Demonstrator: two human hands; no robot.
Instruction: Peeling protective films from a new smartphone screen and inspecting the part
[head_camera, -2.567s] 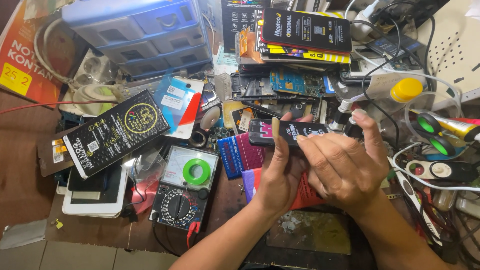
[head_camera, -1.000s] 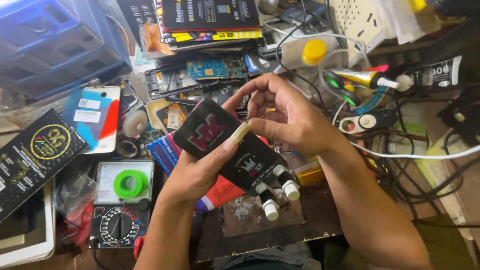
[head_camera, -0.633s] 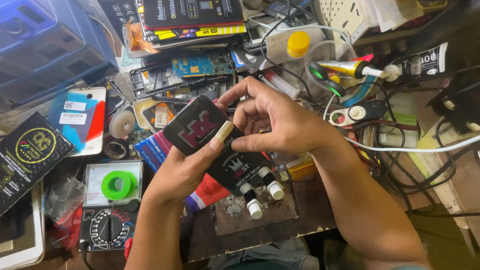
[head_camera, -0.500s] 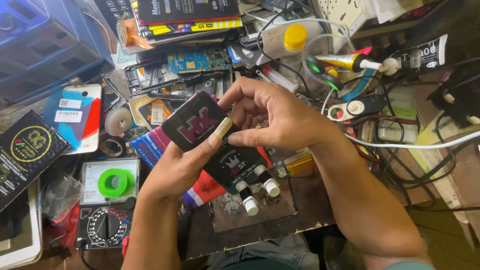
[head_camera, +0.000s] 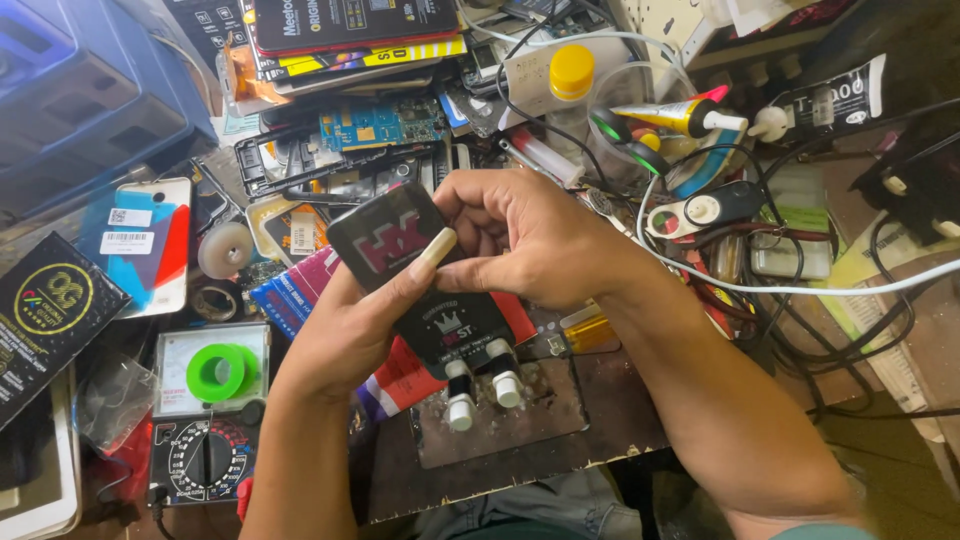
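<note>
The left hand (head_camera: 345, 335) cradles a flat black package with a red logo (head_camera: 392, 243) from below, thumb pressed across its face, while the right hand (head_camera: 525, 240) pinches its upper right edge; it is held above the cluttered worktop (head_camera: 600, 400). Against half a second earlier, the grip matches and the package sits slightly more upright. Compared with the earliest frame, it has been lifted nearer the camera, over the small white-capped bottles (head_camera: 480, 385).

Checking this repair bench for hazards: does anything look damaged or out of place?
Yes. A stripped phone frame and a bare blue circuit board lie loose among tangled cables, behind the black box both hands hold.
</note>
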